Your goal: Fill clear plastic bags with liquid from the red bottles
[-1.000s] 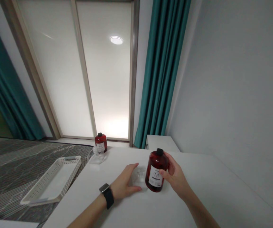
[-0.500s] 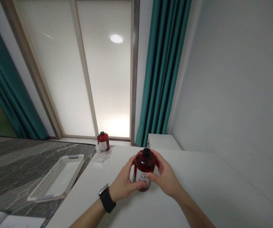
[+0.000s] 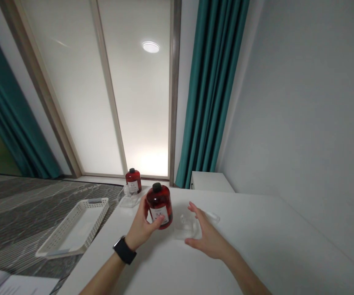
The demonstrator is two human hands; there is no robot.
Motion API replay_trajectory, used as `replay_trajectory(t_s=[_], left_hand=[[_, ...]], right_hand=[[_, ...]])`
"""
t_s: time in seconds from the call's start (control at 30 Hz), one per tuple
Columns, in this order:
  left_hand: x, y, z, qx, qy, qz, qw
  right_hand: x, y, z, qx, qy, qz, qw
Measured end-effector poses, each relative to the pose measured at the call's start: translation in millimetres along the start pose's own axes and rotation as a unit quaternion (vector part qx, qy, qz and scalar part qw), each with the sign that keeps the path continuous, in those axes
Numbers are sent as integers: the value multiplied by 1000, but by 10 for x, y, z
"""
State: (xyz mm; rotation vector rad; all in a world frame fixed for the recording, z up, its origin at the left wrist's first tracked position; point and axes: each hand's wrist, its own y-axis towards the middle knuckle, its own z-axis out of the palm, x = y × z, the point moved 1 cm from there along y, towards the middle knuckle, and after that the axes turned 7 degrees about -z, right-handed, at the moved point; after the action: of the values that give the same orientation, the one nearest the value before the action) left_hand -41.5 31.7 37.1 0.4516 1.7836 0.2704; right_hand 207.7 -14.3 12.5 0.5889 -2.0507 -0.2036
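Dark-red plastic bottle (image 3: 159, 206), black cap, white "M" label: gripped in left hand (image 3: 140, 225), over white table (image 3: 256, 237). Right hand (image 3: 207, 241) open, fingers spread, just beside clear moulded holder (image 3: 185, 226). Second red bottle (image 3: 133, 181) farther back; white lattice tray (image 3: 72, 229) left of table.

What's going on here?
A person grips a red bottle labelled "M" in their left hand. Their open right hand is at a clear stand on the white table. A second red bottle stands behind another clear stand. A white basket tray sits beside the table.
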Motion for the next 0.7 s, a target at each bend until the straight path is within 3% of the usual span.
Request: replay_trajectory(t_s=[0.2,0.5,0.7], left_hand=[[251,-77,37,6,24,-24,999],[230,-175,116,64,37,-48,996],[217,-196,182,70,43,-70,994]], right_hand=[[-202,-24,124,-13,4,25,1000],[-400,-166,-238,-34,23,50,998],[-524,-163,-285,-38,42,70,996]])
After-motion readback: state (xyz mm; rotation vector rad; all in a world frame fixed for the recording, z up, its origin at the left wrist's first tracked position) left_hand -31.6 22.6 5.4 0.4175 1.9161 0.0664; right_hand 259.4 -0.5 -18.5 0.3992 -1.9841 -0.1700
